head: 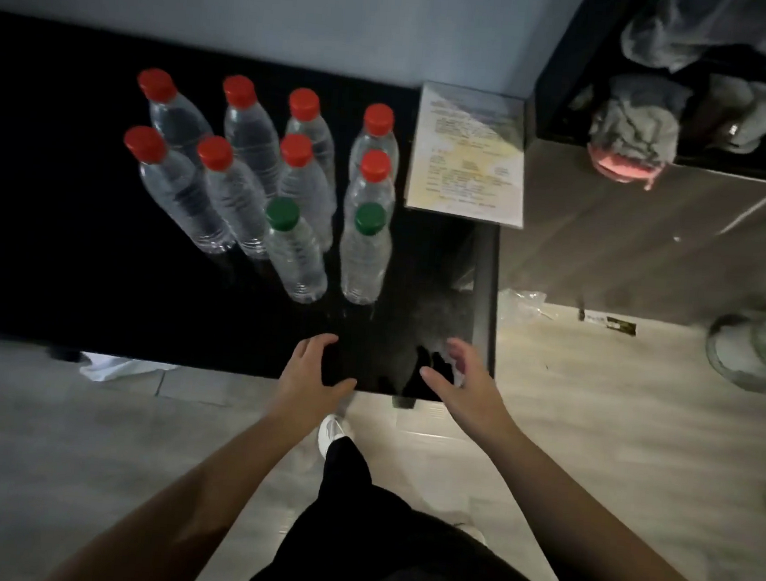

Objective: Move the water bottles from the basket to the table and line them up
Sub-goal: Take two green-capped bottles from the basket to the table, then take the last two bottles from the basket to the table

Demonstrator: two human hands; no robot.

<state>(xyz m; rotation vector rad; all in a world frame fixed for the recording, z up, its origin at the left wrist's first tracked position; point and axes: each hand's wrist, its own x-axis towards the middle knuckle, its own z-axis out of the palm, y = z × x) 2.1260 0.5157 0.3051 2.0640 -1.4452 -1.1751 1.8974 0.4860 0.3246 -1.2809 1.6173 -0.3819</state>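
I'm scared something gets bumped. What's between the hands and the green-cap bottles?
Nothing. In the head view, only bare table lies between the left hand, right hand and green-cap bottles.

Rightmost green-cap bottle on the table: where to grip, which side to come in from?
Probably grip the rightmost green-cap bottle round its clear body below the shoulder, from its right or near side. It stands upright; a red-cap bottle crowds it behind and the other green-cap bottle stands close on its left.
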